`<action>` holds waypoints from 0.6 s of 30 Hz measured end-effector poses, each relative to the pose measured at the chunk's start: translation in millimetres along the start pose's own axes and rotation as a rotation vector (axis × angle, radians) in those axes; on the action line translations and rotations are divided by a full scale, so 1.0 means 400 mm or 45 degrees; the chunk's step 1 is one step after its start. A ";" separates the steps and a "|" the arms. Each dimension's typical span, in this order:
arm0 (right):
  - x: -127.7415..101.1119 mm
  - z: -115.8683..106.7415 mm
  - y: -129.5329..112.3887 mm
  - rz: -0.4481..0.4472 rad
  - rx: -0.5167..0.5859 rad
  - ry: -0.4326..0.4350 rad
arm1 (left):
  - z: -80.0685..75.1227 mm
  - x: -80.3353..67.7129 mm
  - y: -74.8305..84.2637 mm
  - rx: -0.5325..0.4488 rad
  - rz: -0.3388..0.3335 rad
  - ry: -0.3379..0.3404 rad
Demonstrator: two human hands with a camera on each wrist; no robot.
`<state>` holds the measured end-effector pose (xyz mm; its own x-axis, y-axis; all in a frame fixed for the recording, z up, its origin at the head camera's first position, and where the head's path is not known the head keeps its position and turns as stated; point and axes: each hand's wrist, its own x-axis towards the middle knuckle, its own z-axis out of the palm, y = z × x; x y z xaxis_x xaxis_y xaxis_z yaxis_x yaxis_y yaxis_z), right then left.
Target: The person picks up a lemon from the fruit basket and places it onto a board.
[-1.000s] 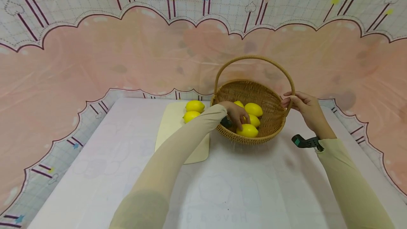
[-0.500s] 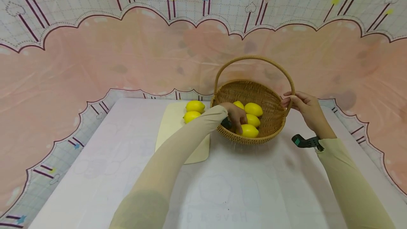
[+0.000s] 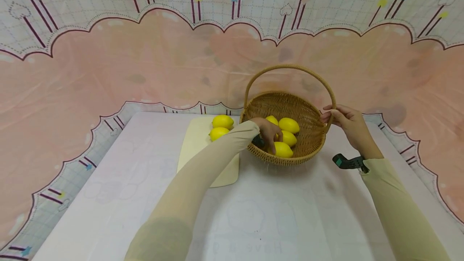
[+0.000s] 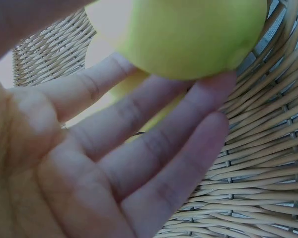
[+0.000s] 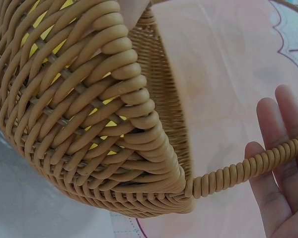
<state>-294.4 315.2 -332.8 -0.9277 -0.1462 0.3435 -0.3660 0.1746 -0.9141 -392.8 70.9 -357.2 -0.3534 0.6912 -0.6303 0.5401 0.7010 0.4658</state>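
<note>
My left hand (image 3: pixel 269 132) reaches into a brown wicker basket (image 3: pixel 308 112) standing tilted towards me. In the left wrist view its fingers (image 4: pixel 154 144) are fairly straight, with the fingertips against the underside of a lemon (image 4: pixel 188 39); the thumb's tip is out of sight. The same lemon (image 3: pixel 284 150) lies by the basket's front rim in the head view. Behind it are several more, including one lemon (image 3: pixel 289 125) deeper inside. My right hand (image 3: pixel 346 122) holds the basket handle (image 5: pixel 228 176) close to its right foot, with the fingers behind it and the thumb in front.
Left of the basket lies a cream cutting board (image 3: pixel 193 144). Two lemons, a rear lemon (image 3: pixel 222 121) and a front lemon (image 3: pixel 218 133), rest on it, partly near my left sleeve. A patterned backdrop (image 3: pixel 174 71) rises behind the white table (image 3: pixel 290 212).
The front lemon shifts slightly right, then back left under my left fingers, which draw in a little. My right hand and the basket keep their places.
</note>
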 end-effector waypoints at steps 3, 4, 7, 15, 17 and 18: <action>0.000 0.000 0.001 -0.002 0.018 -0.003 | -0.001 0.000 -0.002 -0.011 -0.006 0.018; 0.000 0.000 0.002 -0.002 0.020 -0.002 | -0.001 0.001 -0.002 -0.019 -0.002 0.023; 0.000 0.000 0.003 0.000 0.017 -0.001 | 0.001 0.000 -0.003 -0.035 -0.001 0.050; 0.002 -0.001 0.004 0.007 -0.017 0.011 | -0.002 0.000 -0.004 -0.088 -0.017 0.082; 0.002 -0.002 0.004 0.016 -0.041 0.018 | -0.004 -0.002 -0.003 -0.073 -0.009 0.078; 0.002 -0.002 0.005 0.017 -0.050 0.020 | -0.005 -0.001 -0.004 -0.052 0.001 0.079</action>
<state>-295.9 316.2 -334.0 -0.9336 -0.1284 0.3346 -0.3555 0.2143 -0.9098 -395.0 69.8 -356.3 -0.4005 0.7004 -0.5907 0.5092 0.7061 0.4921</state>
